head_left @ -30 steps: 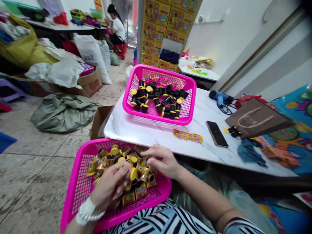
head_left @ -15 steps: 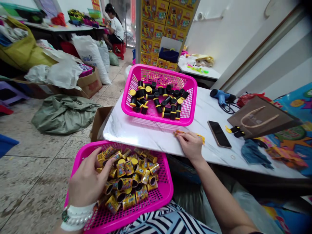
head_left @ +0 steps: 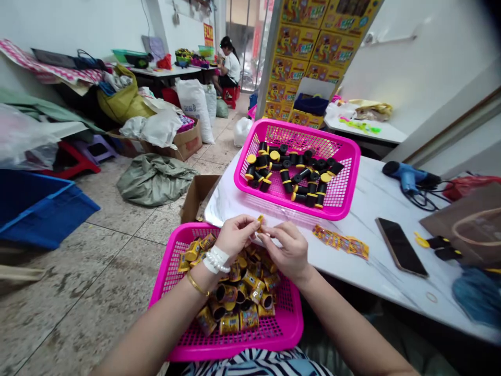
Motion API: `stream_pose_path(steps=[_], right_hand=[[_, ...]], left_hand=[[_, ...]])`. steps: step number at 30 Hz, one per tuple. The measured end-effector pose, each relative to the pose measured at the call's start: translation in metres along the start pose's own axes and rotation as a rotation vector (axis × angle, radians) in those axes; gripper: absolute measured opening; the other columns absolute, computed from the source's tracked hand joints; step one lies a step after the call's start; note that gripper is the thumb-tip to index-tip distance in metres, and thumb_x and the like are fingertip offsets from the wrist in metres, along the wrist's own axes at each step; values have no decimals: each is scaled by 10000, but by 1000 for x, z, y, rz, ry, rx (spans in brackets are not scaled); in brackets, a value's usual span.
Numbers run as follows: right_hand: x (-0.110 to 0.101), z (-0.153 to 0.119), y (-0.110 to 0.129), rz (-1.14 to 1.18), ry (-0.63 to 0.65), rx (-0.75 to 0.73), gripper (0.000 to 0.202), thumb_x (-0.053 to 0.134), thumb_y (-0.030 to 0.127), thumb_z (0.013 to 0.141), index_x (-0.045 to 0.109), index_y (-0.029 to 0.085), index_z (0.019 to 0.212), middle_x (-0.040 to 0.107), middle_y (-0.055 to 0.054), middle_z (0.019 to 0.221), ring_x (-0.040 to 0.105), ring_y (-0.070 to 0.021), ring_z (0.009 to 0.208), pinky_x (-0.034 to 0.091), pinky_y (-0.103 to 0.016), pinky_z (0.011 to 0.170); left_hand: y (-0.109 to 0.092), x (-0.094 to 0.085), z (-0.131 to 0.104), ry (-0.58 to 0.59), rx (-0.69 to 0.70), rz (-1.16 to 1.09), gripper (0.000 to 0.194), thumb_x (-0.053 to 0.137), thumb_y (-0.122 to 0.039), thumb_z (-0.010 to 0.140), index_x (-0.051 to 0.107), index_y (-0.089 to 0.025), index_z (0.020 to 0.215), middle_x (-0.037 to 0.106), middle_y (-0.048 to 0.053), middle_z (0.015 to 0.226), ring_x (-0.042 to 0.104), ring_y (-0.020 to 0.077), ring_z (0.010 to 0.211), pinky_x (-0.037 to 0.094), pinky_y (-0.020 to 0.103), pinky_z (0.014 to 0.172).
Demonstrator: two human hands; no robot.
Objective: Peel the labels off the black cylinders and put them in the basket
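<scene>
Above the near pink basket (head_left: 291, 313), a small yellow printed piece (head_left: 260, 223) was held between thumb and forefinger of the left hand (head_left: 237, 236), the grip closed; it lay right at those fingertips, and the fingertips of the right hand (head_left: 288, 249) were brought up against its lower end, thumb and forefinger bent and almost together; whether it was also gripped by them could not be told. The left wrist was circled by a white band, pale beads and a gold-coloured bangle.

Below both hands, the near basket was heaped with yellow-labelled tubes (head_left: 229, 324), some with dark open ends; their small print could not be read. On the marbled table (head_left: 368, 196), a far pink basket (head_left: 297, 206) was filled with black bottles (head_left: 286, 180), many fitted with yellow caps; to the right of the right hand, apart from it, a strip of yellow printed labels (head_left: 340, 243) was laid flat; a dark phone (head_left: 401, 245) was placed beyond it, with a blue heat-gun-like tool (head_left: 409, 176) farther back.

Behind the table, yellow cartons (head_left: 295, 42) were stacked, printed with a cartoon figure and large coloured characters, too small to be read surely; blue lettering was borne by a white sack (head_left: 193, 107), likewise unclear.
</scene>
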State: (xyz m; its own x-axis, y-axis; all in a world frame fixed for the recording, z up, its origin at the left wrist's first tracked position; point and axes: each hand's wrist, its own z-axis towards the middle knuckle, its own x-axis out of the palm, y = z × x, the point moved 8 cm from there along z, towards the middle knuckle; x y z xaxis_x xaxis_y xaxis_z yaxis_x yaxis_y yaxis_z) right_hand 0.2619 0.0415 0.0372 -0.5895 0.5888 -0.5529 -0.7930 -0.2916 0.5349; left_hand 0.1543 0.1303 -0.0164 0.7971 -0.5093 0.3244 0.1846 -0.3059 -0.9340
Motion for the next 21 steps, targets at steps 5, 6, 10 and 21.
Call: stream_pose_path(steps=[5,6,10,21], right_hand=[[26,-4,-29,563,227,507,393,708,468,849,667,191,1125,685,-50,918,610,-151,691,501,-257,555],[34,-7,-31,646,283,576,347,691,494,857,678,177,998,665,-20,797,580,-130,610,474,-238,516],[44,-15,-33,695,211,686,418,652,549,874,555,186,689,475,63,507,397,-82,430,309,-210,408],[40,-32,-23,666,32,676,436,592,563,920,614,189,695,499,41,518,415,-103,445,327,-240,436]], left_hand=[[-6,-5,-11,43,-44,98,333,790,-448,703,673,-142,761,542,-42,540,414,53,431,275,178,416],[-8,-5,-12,48,-22,127,314,782,-431,712,678,-139,756,551,-37,552,414,53,438,291,183,424],[-22,-14,-19,-93,111,197,233,754,-355,746,674,-157,838,577,-36,600,439,68,474,333,190,450],[-10,-6,-72,-276,114,194,242,679,-431,824,742,-197,836,537,-10,527,516,146,540,358,229,447]])
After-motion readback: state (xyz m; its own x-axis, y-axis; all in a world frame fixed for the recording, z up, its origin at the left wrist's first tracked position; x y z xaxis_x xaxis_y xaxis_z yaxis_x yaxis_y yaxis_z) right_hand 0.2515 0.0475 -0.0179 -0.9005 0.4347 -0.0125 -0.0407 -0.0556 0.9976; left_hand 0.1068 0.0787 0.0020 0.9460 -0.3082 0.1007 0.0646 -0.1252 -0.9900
